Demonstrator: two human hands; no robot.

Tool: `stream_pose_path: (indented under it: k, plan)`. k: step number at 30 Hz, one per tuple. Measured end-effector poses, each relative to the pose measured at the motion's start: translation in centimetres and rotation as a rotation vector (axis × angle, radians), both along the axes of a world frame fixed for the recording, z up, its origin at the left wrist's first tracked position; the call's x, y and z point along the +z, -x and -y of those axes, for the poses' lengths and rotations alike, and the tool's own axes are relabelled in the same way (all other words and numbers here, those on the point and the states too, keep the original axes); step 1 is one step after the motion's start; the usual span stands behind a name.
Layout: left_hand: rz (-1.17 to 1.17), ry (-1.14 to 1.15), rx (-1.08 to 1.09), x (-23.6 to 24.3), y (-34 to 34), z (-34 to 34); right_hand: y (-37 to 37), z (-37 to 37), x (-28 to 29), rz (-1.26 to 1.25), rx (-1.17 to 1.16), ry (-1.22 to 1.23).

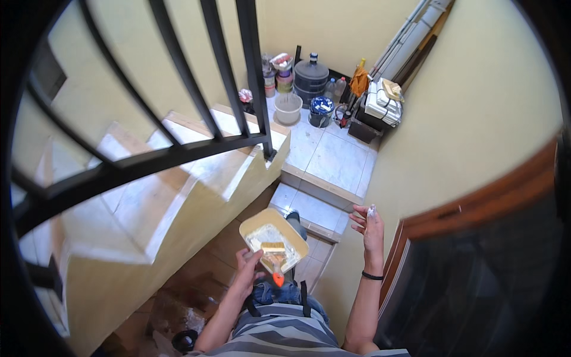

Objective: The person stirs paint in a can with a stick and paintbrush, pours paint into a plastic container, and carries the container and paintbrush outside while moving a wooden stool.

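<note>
A shallow yellowish plastic tub (253, 223) is held in front of my body by my left hand (246, 273), which grips its near left side. White paint or paste coats the tub's bottom. A flat paintbrush (273, 256) with pale bristles and an orange-tipped handle lies in it, handle toward me. My right hand (372, 232) is raised beside the right wall, its fingers apart and slightly bent. White stuff (372, 211) covers one fingertip; I cannot tell whether it is only a smear. The right wrist wears a dark band.
Tiled steps (315, 205) lead up to a landing. On it stand a large water bottle (311, 77), a whitish bucket (288, 108), a dark paint bucket (321, 112) and a toolbox (380, 107). A black railing (178, 152) runs along the left stairs; a brown-framed door (464, 214) is on the right.
</note>
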State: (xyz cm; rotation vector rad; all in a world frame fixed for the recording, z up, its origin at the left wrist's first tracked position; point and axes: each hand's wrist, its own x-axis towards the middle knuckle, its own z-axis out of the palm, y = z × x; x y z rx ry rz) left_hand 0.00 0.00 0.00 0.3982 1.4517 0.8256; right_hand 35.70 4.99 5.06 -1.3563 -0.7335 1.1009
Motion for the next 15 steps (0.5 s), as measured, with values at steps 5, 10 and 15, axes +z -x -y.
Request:
stream_pose_path:
  k: [5, 10, 15]
  plan:
    - [-0.062, 0.169, -0.066, 0.8, -3.8, -8.6, -4.8, -1.2, -5.9, 0.089, -0.09, 0.469]
    - [-0.065, 0.091, -0.146, -6.3, -19.2, -26.9, -19.4, -13.2, -3.7, 0.197, -0.166, 0.765]
    - [-0.036, 0.054, -0.12, -7.8, -27.5, -43.6, -25.9, -27.8, 1.9, 0.415, -0.141, 0.662]
